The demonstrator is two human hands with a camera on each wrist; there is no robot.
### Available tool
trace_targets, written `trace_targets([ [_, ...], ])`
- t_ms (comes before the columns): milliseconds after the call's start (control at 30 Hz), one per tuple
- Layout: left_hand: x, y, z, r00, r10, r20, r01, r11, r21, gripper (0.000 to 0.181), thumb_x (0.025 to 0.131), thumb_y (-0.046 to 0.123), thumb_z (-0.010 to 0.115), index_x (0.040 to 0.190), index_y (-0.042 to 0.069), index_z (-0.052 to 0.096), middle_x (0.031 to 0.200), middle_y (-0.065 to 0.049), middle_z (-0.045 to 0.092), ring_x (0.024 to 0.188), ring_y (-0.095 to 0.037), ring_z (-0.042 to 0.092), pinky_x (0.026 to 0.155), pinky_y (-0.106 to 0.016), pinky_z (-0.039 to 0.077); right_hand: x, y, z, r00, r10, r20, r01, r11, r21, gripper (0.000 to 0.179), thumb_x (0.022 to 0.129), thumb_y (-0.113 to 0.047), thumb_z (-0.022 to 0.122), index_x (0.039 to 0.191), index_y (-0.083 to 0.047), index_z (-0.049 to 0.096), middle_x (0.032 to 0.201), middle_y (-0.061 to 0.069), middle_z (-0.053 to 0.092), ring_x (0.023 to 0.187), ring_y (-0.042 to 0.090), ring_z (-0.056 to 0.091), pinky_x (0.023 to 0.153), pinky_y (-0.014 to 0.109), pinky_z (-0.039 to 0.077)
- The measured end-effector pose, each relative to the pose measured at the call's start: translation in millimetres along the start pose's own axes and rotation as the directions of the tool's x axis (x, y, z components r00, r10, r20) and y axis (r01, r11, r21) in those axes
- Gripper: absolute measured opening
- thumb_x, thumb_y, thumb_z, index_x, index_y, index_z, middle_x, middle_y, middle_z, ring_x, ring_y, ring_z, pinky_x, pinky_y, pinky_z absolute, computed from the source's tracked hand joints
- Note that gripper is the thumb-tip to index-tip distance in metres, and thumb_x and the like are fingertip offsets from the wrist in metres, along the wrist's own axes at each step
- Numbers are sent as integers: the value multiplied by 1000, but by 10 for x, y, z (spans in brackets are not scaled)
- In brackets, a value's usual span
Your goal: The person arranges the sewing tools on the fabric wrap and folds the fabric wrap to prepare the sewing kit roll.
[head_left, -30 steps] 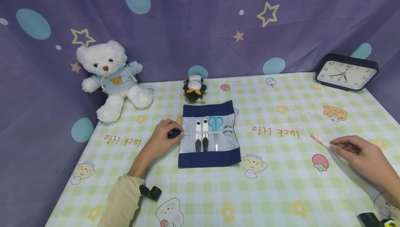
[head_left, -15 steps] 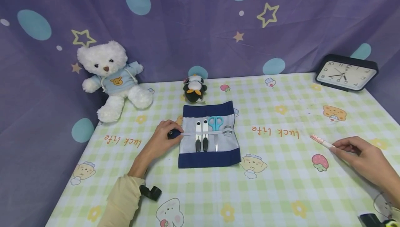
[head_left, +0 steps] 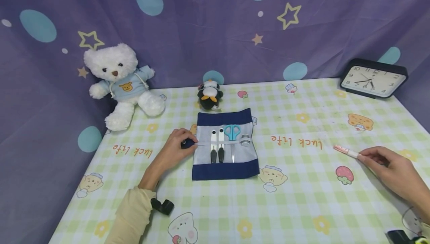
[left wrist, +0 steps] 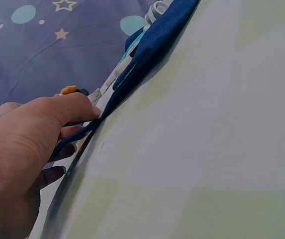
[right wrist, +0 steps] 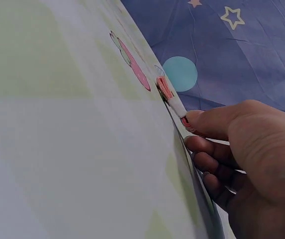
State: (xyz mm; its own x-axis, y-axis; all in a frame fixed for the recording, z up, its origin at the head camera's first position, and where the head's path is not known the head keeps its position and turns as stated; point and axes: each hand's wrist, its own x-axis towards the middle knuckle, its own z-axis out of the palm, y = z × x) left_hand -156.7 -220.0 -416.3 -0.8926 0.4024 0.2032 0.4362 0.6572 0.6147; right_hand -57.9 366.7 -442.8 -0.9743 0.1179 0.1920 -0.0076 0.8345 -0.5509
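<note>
1 left hand [head_left: 176, 145] + 1 right hand [head_left: 391, 167] = 2, plus 1 pink-and-white stick [head_left: 346, 151] and 1 fabric pouch [head_left: 225, 171]. In the pouch I count 2 white-and-black tools [head_left: 213, 156], 1 pair of scissors [head_left: 232, 134] and 1 small round grey piece [head_left: 245, 140]. Around those: 1 plush bear [head_left: 125, 87] + 1 plush penguin [head_left: 209, 94] = 2 plush toys, 1 clock [head_left: 373, 80], 1 tabletop [head_left: 295, 214].

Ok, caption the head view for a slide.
Left hand pinches an open tool pouch; right hand holds a slim stick.
</note>
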Motion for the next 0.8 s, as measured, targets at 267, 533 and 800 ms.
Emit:
trace_targets([
  [267, -7, 12, -5, 1000, -16, 10, 16, 1000, -3, 12, 92, 15, 78, 103, 13, 75, 114, -6, 64, 106, -29, 51, 89, -47, 42, 18, -63, -32, 1000, -9, -16, 9, 1000, 18, 12, 99, -12, 73, 105, -1, 72, 96, 18, 72, 73, -12, 48, 61, 11, 38],
  [533, 13, 28, -7, 999, -38, 14, 38, 999, 23, 12, 91, 17, 79, 102, 14, 74, 114, -5, 64, 106, -29, 51, 90, -47, 42, 59, -113, -59, 999, -40, -27, 41, 999, 27, 10, 97, -10, 74, 104, -3, 73, 91, 6, 72, 73, -11, 49, 62, 10, 38],
  [800, 13, 37, -9, 998, -56, 16, 56, 998, 29, 11, 91, 17, 79, 100, 14, 73, 113, -5, 64, 106, -29, 50, 91, -47, 41, 90, -147, -77, 999, -43, -32, 46, 995, 90, 10, 98, -9, 73, 106, -4, 73, 91, -29, 60, 78, -16, 51, 64, 7, 40],
])
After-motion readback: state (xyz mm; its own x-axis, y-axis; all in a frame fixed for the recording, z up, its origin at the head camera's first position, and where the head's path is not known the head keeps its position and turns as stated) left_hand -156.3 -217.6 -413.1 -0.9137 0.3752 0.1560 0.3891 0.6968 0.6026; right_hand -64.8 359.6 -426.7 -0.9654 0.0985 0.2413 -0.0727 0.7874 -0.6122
